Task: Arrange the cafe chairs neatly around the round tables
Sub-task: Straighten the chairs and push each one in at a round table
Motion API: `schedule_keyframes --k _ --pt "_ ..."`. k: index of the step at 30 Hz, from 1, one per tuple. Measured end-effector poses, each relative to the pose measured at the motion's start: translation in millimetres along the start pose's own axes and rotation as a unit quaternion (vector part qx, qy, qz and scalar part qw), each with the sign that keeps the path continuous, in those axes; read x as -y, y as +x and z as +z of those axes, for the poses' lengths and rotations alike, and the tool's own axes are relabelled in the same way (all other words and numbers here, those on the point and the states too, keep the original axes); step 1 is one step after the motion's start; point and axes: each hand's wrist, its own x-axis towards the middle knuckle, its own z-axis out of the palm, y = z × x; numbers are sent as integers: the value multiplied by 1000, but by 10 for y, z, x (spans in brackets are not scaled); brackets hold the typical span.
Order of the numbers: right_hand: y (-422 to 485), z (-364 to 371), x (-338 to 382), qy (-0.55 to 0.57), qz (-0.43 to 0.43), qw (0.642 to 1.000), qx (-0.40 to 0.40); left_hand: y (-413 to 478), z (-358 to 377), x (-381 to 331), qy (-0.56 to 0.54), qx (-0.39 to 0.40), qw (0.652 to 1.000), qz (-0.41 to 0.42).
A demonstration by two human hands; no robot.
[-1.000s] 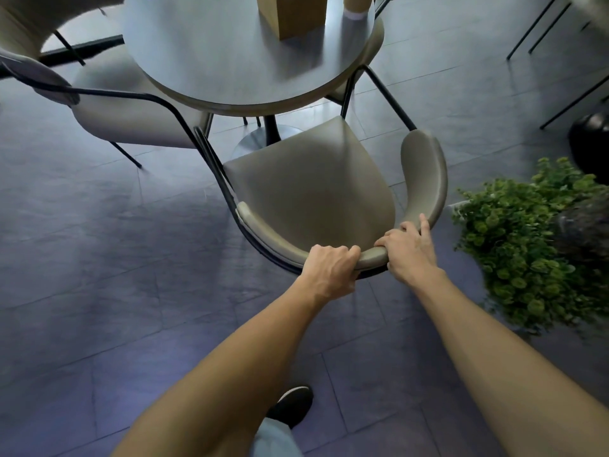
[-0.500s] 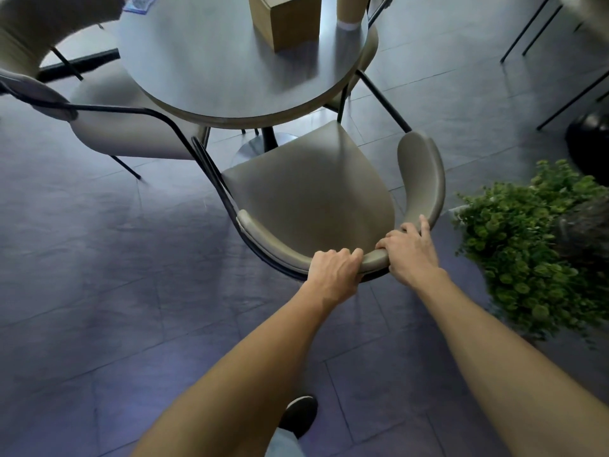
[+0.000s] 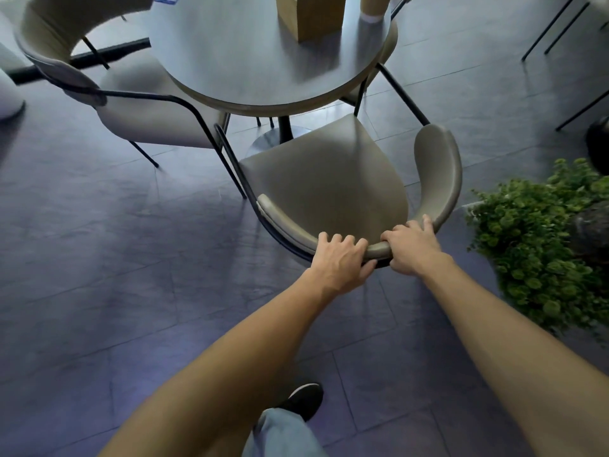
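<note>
While the chair (image 3: 329,179) stands with the front edge of its seat just at the rim of the round worktop (image 3: 250,61), most of the seat lies outside that rim, so it seems this chair is not yet pushed in and needs a short push forward. It also looks a little turned relative to the rim, so it may need some straightening. Both hands are clamped on its curved backrest, close beside each other. The left hand (image 3: 339,262) has its fingers curled over the top of the rail and the thumb under it. The right hand (image 3: 412,249) grips the rail where it bends toward the arm, fingers wrapped over the padding. A second chair (image 3: 148,103) on the left has its seat partly under the worktop and looks nearly in place. A third chair (image 3: 392,37) behind the worktop is mostly hidden, so its state cannot be judged. On the worktop stand a wooden box (image 3: 309,14) and a cup (image 3: 374,8). A green plant (image 3: 540,245) is near the chair's right side, on the dark tiled floor (image 3: 99,258).
</note>
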Motion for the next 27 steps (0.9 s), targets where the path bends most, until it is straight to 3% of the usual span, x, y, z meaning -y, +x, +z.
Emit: schedule_keyframes --k 7,19,27 --pt "-299 -364 550 167 -75 983 -9 -238 -319 284 40 8 999 -31" --pt "-1100 -1807 1186 102 -47 985 -134 -1094 -1515 932 22 -91 992 -82" --pt "-1748 -2588 2487 116 -36 977 -173 -2274 -2551 1949 38 -163 980 -109"
